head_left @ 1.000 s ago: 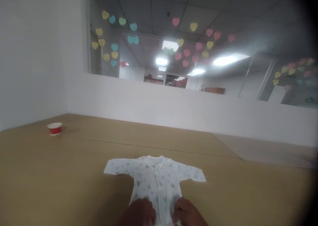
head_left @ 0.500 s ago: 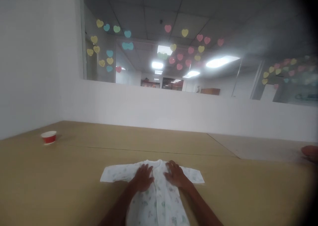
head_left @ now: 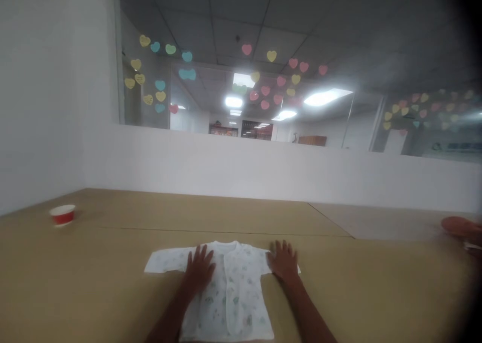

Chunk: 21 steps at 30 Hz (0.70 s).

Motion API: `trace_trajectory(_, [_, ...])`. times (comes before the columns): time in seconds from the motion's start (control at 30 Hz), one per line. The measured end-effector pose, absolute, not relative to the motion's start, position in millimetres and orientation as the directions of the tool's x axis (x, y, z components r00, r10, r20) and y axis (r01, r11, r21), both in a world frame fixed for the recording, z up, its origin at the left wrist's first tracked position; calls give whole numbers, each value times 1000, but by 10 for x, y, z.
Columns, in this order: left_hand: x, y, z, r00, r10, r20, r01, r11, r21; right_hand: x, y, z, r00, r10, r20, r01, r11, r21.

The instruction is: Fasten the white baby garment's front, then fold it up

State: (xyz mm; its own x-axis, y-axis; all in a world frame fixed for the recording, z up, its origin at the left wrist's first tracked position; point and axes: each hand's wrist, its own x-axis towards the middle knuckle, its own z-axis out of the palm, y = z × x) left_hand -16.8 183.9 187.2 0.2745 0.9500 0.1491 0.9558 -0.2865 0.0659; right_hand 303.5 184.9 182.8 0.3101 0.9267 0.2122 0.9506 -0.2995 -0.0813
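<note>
A small white baby shirt [head_left: 229, 293] with a pale green print lies spread flat on the tan table [head_left: 94, 282], front up, sleeves out to both sides. My left hand [head_left: 198, 271] rests flat on its left shoulder, fingers spread. My right hand [head_left: 282, 260] lies flat over the right sleeve, fingers apart too. Neither hand holds anything.
A red and white paper cup [head_left: 62, 215] stands at the far left of the table. An orange-red object [head_left: 461, 227] shows at the right edge. A low white wall [head_left: 263, 169] with a glass pane of heart stickers runs behind the table.
Both hands slid up the shirt from its hem to the collar, then apart toward the shoulders and sleeves. The camera view tilted slightly down and right.
</note>
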Motion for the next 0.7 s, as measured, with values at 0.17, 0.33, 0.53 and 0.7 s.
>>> trace_trajectory(0.17, [236,1565,1918,665,739,107,689,-662,294,2490,1834,1742,-130,969,209,965,172,-200])
trace_trajectory(0.33, [295,1252,2102,727,686,-24,658,-687,309,2460,1899,1640,-244,964,103,945,260,-197])
trace_trajectory(0.53, [487,967,1785,884,407,231,440,-890,-115,2767,1970,1655,-139,985,106,968,157,-194])
trace_trajectory(0.7, [722,801,1027,824,123,553,392,-828,-400,2829,1999,1659,-114,987,110,954,139,-264])
